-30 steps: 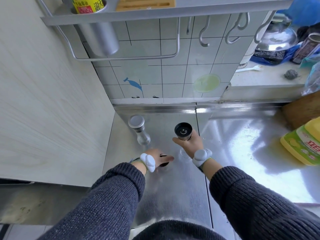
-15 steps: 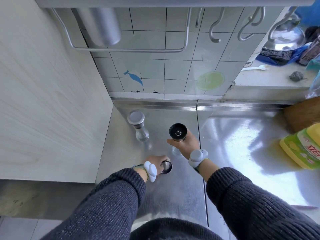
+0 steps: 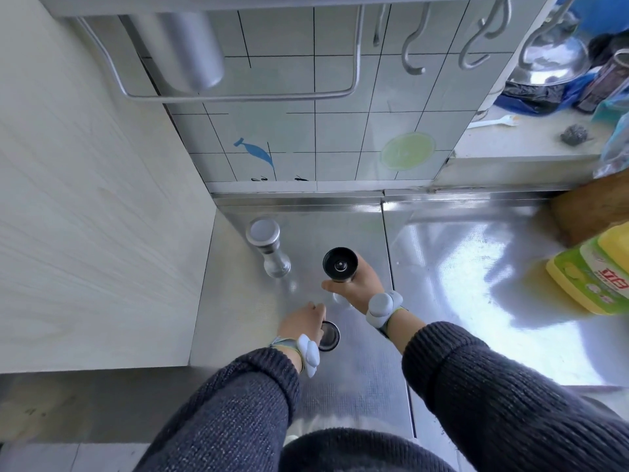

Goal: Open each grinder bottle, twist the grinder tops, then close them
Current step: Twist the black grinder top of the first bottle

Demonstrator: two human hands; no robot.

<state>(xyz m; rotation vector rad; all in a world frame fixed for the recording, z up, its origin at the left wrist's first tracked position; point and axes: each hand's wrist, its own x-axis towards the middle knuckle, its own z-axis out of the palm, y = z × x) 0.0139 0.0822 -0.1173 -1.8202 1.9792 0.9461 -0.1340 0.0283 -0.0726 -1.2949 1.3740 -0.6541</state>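
The right hand (image 3: pixel 359 287) is wrapped around the body of an uncapped grinder bottle (image 3: pixel 340 265), holding it upright on the steel desk (image 3: pixel 459 267); the dark grinding top faces up, just beyond the knuckles. The left hand (image 3: pixel 303 323), nearer the body and to the left of the right hand, has its fingers curled on the bottle's metal cap (image 3: pixel 329 335), which sits at or just above the desk surface; whether it is lifted or resting cannot be told. A second grinder bottle (image 3: pixel 269 248), its silver cap on, stands beyond the left hand, near the back corner. A yellow dish soap bottle (image 3: pixel 592 274) lies well off to the right of the right hand.

The open grinder seems ready for either twisting or recapping. To do this well, the right hand should keep the body steady and vertical while the left hand brings the cap squarely over the top, open side down, and presses it straight on.
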